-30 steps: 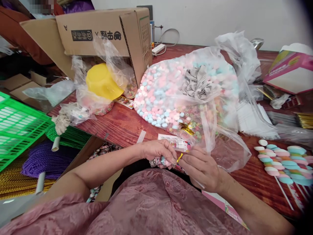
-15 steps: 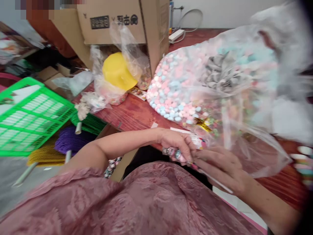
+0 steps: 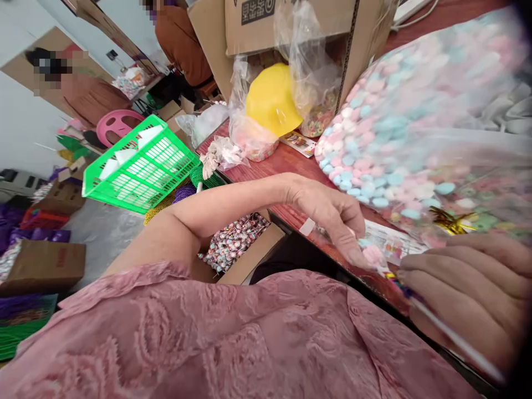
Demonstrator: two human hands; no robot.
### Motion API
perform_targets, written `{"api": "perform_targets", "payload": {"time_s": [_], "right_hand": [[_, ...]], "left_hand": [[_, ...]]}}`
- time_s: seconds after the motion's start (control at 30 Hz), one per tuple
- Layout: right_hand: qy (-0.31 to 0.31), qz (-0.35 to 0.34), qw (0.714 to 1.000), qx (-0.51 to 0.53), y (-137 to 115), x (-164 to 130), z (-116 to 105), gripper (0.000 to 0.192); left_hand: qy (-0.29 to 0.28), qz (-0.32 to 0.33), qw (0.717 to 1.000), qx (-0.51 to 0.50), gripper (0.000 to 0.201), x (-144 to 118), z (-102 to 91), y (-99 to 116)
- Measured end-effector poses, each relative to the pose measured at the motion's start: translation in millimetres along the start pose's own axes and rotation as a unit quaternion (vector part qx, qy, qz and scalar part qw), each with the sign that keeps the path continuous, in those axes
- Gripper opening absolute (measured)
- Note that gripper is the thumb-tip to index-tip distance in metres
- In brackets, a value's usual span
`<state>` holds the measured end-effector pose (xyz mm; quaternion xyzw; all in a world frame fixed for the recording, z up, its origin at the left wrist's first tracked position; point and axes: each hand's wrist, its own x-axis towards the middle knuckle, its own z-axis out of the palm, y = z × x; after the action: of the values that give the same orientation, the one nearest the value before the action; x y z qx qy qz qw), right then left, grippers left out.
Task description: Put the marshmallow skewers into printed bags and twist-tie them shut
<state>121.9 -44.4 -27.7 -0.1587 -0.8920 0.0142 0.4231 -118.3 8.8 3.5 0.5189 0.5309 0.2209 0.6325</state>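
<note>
- Right hand (image 3: 469, 293) is curled shut around the thin white stick (image 3: 453, 335) of a lollipop (image 3: 374, 256); the stick runs down and right out of the fist, so the grip steadies the candy from below.
- Left hand (image 3: 332, 213) reaches in from the left, fingertips pinched together on the pink candy head, likely to keep the wrapper tight at the neck.
- Lollipop sits between both hands, just over the near edge of the red wooden table (image 3: 286, 160), close to the person's body for close finger work.
- A bit of coloured tie shows at the neck of the candy; blurred, exact form unclear.
- Big clear bag of pink and blue candies (image 3: 374, 138) lies on the table just behind the hands, within easy reach.
- Gold twist tie (image 3: 451, 220) lies on or under the bag's plastic, just above the right hand.
- Open cardboard box of wrapped lollipops (image 3: 235, 241) sits below the table edge under the left forearm, handy for dropping pieces in.
- Green plastic basket (image 3: 141, 163) stands well to the left; yellow bowl (image 3: 272, 100) sits inside a plastic bag in front of a cardboard carton (image 3: 291, 22).
</note>
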Motion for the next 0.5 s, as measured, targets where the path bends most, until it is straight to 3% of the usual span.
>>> {"api": "perform_targets", "payload": {"time_s": [0.07,0.13,0.2,0.27,0.33,0.4,0.43,0.5], "right_hand": [[-0.076,-0.137,0.986,-0.061,11,8,4,0.015],[-0.101,-0.146,0.977,-0.118,27,12,7,0.018],[-0.087,-0.061,0.984,-0.145,39,15,2,0.017],[-0.058,0.065,0.985,-0.146,38,19,-9,0.015],[-0.033,0.192,0.976,-0.097,23,26,-20,0.013],[-0.006,0.269,0.963,0.004,3,30,-23,0.012],[-0.01,0.307,0.95,0.052,-5,31,-21,0.014],[-0.021,0.359,0.924,0.132,-13,28,-14,0.02]], "left_hand": [[0.062,0.072,0.992,0.077,0.018,-21,1.3,34],[0.068,0.164,0.967,0.182,0.015,-40,19.3,51],[-0.008,0.272,0.92,0.283,0.02,-50,43.8,42],[-0.133,0.384,0.853,0.328,0.018,-43,62.6,12],[-0.146,0.433,0.825,0.331,0.006,-18,70.2,-19],[-0.091,0.442,0.853,0.261,0.02,13,69.7,-32],[-0.058,0.443,0.873,0.198,0.026,26,68.2,-31],[-0.023,0.459,0.883,0.092,0.033,38,65.6,-21]]}}
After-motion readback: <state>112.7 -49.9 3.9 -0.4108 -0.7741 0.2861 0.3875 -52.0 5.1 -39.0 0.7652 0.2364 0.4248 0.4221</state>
